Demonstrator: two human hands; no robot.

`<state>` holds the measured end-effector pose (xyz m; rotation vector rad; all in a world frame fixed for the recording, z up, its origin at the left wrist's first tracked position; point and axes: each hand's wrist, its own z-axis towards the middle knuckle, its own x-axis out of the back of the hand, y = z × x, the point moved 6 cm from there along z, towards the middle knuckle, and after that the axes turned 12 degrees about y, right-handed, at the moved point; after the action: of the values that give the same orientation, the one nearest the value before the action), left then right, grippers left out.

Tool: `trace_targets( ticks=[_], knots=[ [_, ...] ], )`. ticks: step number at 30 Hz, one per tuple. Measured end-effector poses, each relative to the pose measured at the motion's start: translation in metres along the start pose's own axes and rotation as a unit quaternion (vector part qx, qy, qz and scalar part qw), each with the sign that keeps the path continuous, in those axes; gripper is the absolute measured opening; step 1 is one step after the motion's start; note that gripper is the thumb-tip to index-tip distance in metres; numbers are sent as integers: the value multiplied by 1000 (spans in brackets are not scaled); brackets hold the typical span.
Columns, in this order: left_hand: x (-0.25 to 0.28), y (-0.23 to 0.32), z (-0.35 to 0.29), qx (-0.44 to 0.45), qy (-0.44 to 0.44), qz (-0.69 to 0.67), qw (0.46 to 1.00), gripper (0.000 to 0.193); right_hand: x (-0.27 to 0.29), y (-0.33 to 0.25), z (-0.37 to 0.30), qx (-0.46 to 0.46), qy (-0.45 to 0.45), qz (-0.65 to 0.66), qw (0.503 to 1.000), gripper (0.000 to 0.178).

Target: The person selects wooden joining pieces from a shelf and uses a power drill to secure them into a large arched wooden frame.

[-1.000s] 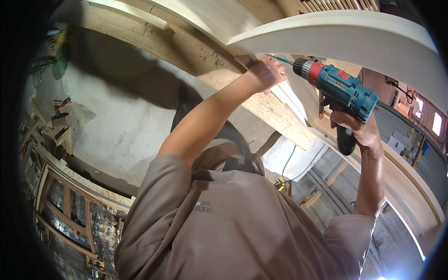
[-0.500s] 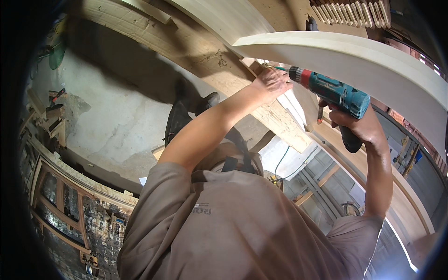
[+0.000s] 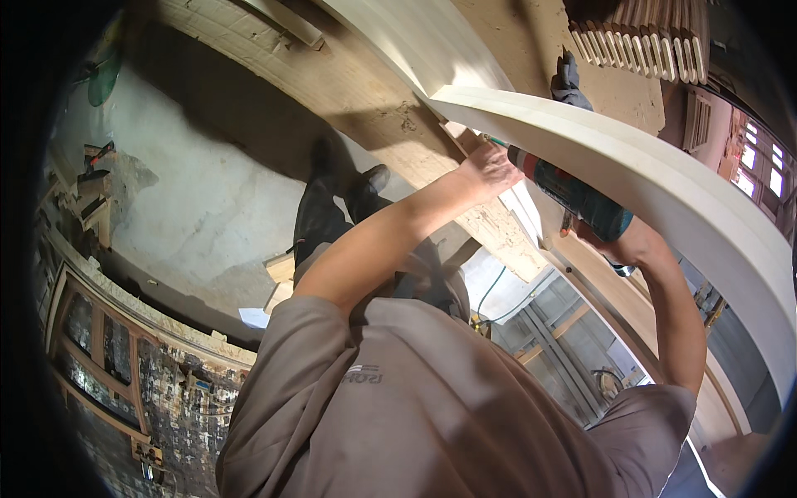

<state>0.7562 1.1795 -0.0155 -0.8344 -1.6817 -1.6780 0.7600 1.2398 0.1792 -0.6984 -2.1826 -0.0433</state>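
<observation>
My right hand [image 3: 624, 242] grips a teal and black cordless drill [image 3: 581, 202], partly shaded under a large curved pale wooden piece [image 3: 614, 137]. The drill's chuck points up and left, toward my left hand. A thin greenish bit [image 3: 496, 142] reaches from it to the wood by my left fingertips. My left hand [image 3: 491, 168] is closed at the narrow wooden strip [image 3: 465, 139] beside the curved piece's end. What its fingers pinch is hidden. An orange-tipped tool [image 3: 566, 222] shows below the drill.
A long rough plank [image 3: 390, 124] runs under the work. Several slats with rounded ends [image 3: 639, 51] are stacked at the upper right. A dark grey glove shape [image 3: 568, 81] sits behind the curved piece. Lower left stands a wooden frame [image 3: 104, 349]; concrete floor [image 3: 199, 183] lies left.
The drill and my right hand have moved slightly down, and the drill is now darker in shadow. The curved piece appears lower in view, with more of the glove shape visible. My left hand stays near the bit.
</observation>
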Motion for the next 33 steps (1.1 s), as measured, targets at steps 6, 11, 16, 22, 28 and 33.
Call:
trace_targets(
  ticks=[6, 11, 16, 22, 28, 33],
  knots=[
    [-5, -1, 3, 12, 58, 4, 998, 38, -4, 28, -6, -27, -78, 72, 994, 29],
    [-4, -1, 1, 14, 66, 10, 998, 43, 10, 25, -12, -14, -53, 22, 998, 32],
    [1, 4, -8, 22, 171, 49, 984, 45, 26, 23, -11, 13, -27, -28, 999, 35],
    [-82, 5, 0, -255, 53, 822, 507, 26, 47, 23, -4, 78, 1, -96, 992, 39],
    [-49, -9, -9, 53, 243, 806, 537, 32, 68, 19, -7, 136, 40, -136, 981, 42],
    [17, 30, -78, -192, 300, 204, 912, 38, 76, 19, -30, 65, 154, 47, 985, 46]
  ],
)
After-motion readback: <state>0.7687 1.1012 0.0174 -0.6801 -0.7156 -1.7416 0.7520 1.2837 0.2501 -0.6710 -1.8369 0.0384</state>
